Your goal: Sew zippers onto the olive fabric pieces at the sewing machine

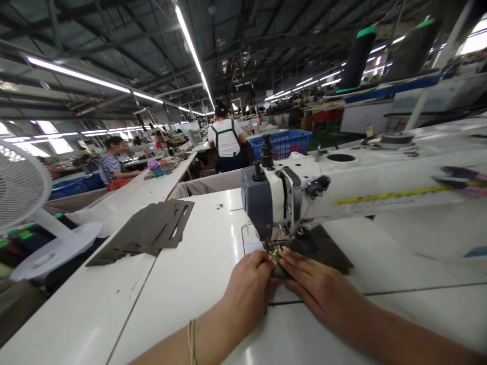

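Note:
In the head view, a white and grey sewing machine [262, 203] stands before me. A dark olive piece of material [327, 248] lies under its arm and reaches to the presser foot [276, 248]. Close in front of the foot, my left hand [247, 284] is closed, its fingertips pinching the near edge of the piece. My right hand [319, 284] grips that piece from the other side, its fingers long and close together beside the foot. The needle tip and the edge between my fingers are mostly hidden.
A fanned stack of dark cut panels [152, 230] lies on the white table [198, 274] to the left. Beyond it stands a white fan [57, 248]. Scissors [462, 177] rest on the machine arm. A blue basket [292, 142] and two people are farther back.

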`<act>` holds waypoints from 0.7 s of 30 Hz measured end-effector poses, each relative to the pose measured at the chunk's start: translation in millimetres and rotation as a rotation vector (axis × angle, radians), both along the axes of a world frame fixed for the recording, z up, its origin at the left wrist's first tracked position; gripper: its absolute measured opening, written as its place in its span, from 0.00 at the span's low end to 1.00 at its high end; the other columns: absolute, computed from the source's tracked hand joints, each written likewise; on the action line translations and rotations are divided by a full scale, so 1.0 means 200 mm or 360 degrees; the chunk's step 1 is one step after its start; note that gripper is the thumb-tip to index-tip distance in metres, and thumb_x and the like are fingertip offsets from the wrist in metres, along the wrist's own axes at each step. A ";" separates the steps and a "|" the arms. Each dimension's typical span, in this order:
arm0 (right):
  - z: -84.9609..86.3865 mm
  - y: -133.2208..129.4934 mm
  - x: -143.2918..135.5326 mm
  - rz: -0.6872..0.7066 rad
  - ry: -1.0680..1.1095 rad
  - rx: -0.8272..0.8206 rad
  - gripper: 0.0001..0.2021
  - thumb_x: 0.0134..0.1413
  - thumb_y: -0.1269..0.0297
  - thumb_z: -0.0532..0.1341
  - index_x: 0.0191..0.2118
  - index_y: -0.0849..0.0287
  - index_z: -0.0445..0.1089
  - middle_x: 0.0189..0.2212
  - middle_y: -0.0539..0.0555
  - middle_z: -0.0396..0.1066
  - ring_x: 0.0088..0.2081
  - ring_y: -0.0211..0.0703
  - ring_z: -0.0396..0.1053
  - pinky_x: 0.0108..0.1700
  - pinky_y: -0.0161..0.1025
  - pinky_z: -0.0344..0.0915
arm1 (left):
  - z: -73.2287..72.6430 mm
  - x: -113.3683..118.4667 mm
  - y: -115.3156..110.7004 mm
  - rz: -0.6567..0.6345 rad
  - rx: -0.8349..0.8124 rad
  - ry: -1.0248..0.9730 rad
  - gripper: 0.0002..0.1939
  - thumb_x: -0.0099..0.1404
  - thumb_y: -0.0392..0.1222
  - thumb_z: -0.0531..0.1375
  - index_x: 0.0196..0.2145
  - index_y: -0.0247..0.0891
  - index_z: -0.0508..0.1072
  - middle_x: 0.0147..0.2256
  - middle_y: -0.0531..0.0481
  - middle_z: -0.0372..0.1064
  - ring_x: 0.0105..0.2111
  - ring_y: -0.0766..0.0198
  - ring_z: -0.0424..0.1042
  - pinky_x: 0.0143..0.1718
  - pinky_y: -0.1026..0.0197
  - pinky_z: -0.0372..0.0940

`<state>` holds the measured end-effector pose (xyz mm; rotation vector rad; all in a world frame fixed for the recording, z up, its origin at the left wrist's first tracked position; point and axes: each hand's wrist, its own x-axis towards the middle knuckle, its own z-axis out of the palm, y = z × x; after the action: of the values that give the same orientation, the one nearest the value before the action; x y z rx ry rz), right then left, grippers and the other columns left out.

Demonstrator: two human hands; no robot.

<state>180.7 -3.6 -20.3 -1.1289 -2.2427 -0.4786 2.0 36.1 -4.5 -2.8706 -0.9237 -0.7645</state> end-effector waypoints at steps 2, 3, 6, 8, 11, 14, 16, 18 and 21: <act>-0.02 -0.02 0.01 -0.0041 -0.0012 0.0016 0.17 0.57 0.76 0.48 0.44 0.71 0.70 0.45 0.64 0.70 0.45 0.47 0.70 0.47 0.41 0.68 | -0.01 -0.03 -0.03 -0.0006 0.0018 -0.0071 0.09 0.61 0.32 0.55 0.40 0.34 0.69 0.43 0.43 0.69 0.45 0.57 0.69 0.50 0.50 0.64; -0.03 -0.02 0.01 -0.0047 -0.0024 0.0040 0.17 0.57 0.76 0.47 0.44 0.71 0.71 0.44 0.64 0.70 0.45 0.47 0.70 0.46 0.41 0.69 | -0.02 -0.03 -0.04 -0.0028 0.0052 -0.0058 0.09 0.62 0.32 0.54 0.40 0.35 0.69 0.45 0.43 0.69 0.47 0.58 0.68 0.54 0.49 0.60; -0.06 -0.01 0.02 -0.0028 -0.0062 0.0112 0.18 0.57 0.78 0.45 0.42 0.70 0.72 0.43 0.64 0.71 0.44 0.45 0.71 0.45 0.40 0.69 | -0.04 -0.04 -0.04 -0.0108 0.0143 0.0055 0.09 0.63 0.30 0.51 0.37 0.34 0.70 0.42 0.44 0.71 0.45 0.62 0.70 0.58 0.52 0.55; -0.05 0.00 0.03 -0.0020 -0.0090 0.0148 0.19 0.57 0.78 0.44 0.41 0.70 0.72 0.42 0.63 0.72 0.43 0.44 0.71 0.45 0.38 0.70 | -0.04 -0.03 -0.02 -0.0133 0.0202 0.0129 0.09 0.64 0.31 0.50 0.36 0.33 0.70 0.41 0.43 0.71 0.45 0.62 0.70 0.59 0.52 0.53; -0.04 0.03 0.03 -0.0009 -0.0126 0.0182 0.21 0.57 0.79 0.43 0.40 0.68 0.73 0.41 0.62 0.72 0.42 0.44 0.72 0.44 0.37 0.70 | -0.03 -0.01 0.01 -0.0151 0.0237 0.0218 0.09 0.63 0.31 0.50 0.35 0.32 0.70 0.40 0.42 0.72 0.45 0.61 0.70 0.59 0.53 0.52; -0.03 0.05 0.03 -0.0011 -0.0144 0.0211 0.21 0.58 0.79 0.41 0.39 0.68 0.72 0.40 0.62 0.73 0.40 0.44 0.72 0.42 0.38 0.71 | -0.02 -0.01 0.04 -0.0154 0.0207 0.0270 0.08 0.63 0.32 0.51 0.36 0.32 0.70 0.40 0.42 0.71 0.45 0.60 0.69 0.59 0.53 0.51; -0.03 0.07 0.03 -0.0023 -0.0136 0.0228 0.22 0.57 0.79 0.41 0.39 0.68 0.72 0.38 0.61 0.74 0.39 0.43 0.73 0.41 0.36 0.71 | -0.02 -0.01 0.06 -0.0151 0.0180 0.0269 0.08 0.64 0.33 0.51 0.36 0.32 0.69 0.40 0.43 0.71 0.45 0.60 0.69 0.59 0.54 0.51; -0.03 0.09 0.04 -0.0026 -0.0120 0.0206 0.23 0.56 0.80 0.40 0.38 0.66 0.72 0.36 0.59 0.75 0.37 0.41 0.73 0.39 0.34 0.71 | -0.03 -0.01 0.08 -0.0138 0.0144 0.0245 0.07 0.64 0.34 0.52 0.36 0.33 0.69 0.41 0.44 0.71 0.45 0.61 0.69 0.58 0.56 0.53; -0.03 0.12 0.04 -0.0027 -0.0085 0.0169 0.22 0.56 0.80 0.40 0.37 0.66 0.73 0.34 0.59 0.75 0.34 0.40 0.74 0.35 0.32 0.72 | -0.04 0.00 0.10 -0.0110 0.0091 0.0215 0.07 0.66 0.35 0.52 0.36 0.33 0.69 0.41 0.45 0.71 0.45 0.61 0.69 0.56 0.57 0.55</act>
<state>188.6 19.8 -25.8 -1.0935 -2.2264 -0.6344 1.3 57.0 -12.3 -2.8752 -0.7776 -0.5829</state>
